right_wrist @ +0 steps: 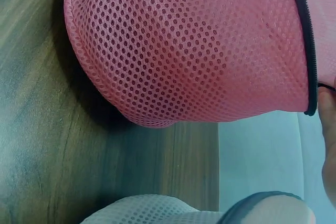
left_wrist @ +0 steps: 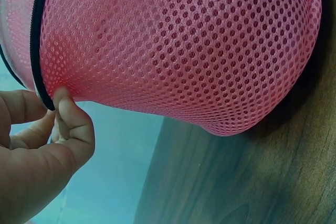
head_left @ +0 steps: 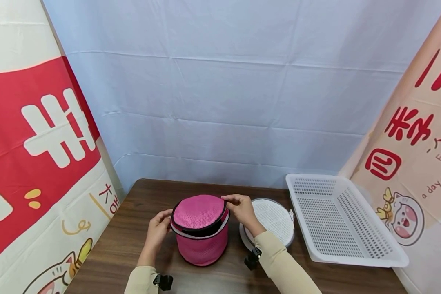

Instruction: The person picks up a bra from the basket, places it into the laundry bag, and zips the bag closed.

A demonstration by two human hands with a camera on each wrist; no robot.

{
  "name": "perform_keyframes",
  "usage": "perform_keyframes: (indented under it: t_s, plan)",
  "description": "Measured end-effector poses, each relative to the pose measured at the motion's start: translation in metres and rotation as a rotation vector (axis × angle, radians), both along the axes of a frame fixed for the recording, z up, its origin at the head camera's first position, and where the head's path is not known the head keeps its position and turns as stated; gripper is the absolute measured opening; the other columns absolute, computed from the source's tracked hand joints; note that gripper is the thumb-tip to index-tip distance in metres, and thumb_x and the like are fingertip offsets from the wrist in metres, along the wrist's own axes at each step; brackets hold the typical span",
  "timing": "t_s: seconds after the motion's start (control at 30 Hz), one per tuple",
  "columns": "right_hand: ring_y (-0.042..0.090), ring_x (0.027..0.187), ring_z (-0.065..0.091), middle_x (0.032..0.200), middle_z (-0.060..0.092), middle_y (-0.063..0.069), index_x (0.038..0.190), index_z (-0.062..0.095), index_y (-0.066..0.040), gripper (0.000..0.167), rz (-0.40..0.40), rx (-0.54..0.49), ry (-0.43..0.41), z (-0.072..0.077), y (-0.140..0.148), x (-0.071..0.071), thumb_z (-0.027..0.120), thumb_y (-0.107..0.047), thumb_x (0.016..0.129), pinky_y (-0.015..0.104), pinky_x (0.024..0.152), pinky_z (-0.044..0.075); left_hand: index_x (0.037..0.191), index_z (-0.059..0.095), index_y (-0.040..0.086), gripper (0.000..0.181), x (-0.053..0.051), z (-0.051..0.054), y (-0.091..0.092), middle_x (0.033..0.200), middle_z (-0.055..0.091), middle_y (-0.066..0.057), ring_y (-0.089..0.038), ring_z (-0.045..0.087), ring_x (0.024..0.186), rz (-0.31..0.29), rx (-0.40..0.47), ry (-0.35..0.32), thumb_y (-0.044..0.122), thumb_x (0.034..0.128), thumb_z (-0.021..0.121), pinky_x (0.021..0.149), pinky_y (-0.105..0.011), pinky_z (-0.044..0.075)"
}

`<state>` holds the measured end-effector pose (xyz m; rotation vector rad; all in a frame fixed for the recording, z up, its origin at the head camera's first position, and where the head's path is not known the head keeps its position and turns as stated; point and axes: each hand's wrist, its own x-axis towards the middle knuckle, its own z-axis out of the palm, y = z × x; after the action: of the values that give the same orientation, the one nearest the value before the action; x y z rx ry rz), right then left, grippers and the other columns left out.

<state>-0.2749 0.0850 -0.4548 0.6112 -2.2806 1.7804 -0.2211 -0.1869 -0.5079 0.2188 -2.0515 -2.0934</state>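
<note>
A round pink mesh laundry bag [head_left: 202, 250] stands upright on the table, its zippered lid [head_left: 199, 210] partly lifted so a dark gap shows at the front. On the bag's left side, my left hand [head_left: 157, 229] pinches the black zipper edge [left_wrist: 35, 51] between thumb and fingers, as the left wrist view shows. Over at the lid's right edge, my right hand [head_left: 243, 211] holds the rim with its fingertips. Only a sliver of that hand [right_wrist: 329, 145] enters the right wrist view, beside the zipper.
A flat round white mesh bag [head_left: 273, 218] with grey trim lies right of the pink bag, partly behind my right forearm. Farther right sits a white plastic basket [head_left: 300, 216]. Brown wooden table [head_left: 110, 253]; hanging cloths enclose its back and sides.
</note>
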Motion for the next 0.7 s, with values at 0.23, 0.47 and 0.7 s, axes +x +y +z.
perform_keyframes:
  t_s: [0.23,0.47,0.7]
  plan:
    - [0.024,0.082,0.061,0.093,0.067,0.02,0.094,0.068,0.009,0.018,0.042,0.022,-0.032,0.003,0.002,0.0,0.061,0.012,0.078,0.023,0.063,0.047,0.116,0.054,-0.011,0.028,0.0,0.0,-0.001,0.082,0.059,-0.004,-0.009,0.051,0.062,-0.009,0.023,0.004,0.0,0.0939,0.042,0.056,-0.024,0.045]
    - [0.036,0.09,0.062,0.097,0.063,0.028,0.099,0.063,0.014,0.018,0.124,-0.021,-0.106,0.005,0.004,-0.002,0.059,0.011,0.081,0.024,0.07,0.05,0.115,0.055,-0.013,0.036,-0.001,-0.002,-0.001,0.075,0.057,-0.002,-0.009,0.051,0.06,0.013,0.07,-0.024,0.018,0.0964,0.051,0.054,-0.024,0.045]
    - [0.035,0.091,0.061,0.097,0.064,0.027,0.099,0.062,0.015,0.019,0.101,-0.017,-0.131,0.005,0.002,-0.002,0.062,0.009,0.081,0.022,0.069,0.047,0.113,0.058,-0.012,0.033,0.005,0.009,0.001,0.078,0.059,-0.006,-0.01,0.052,0.061,0.017,-0.021,-0.045,0.01,0.0884,0.063,0.055,-0.025,0.047]
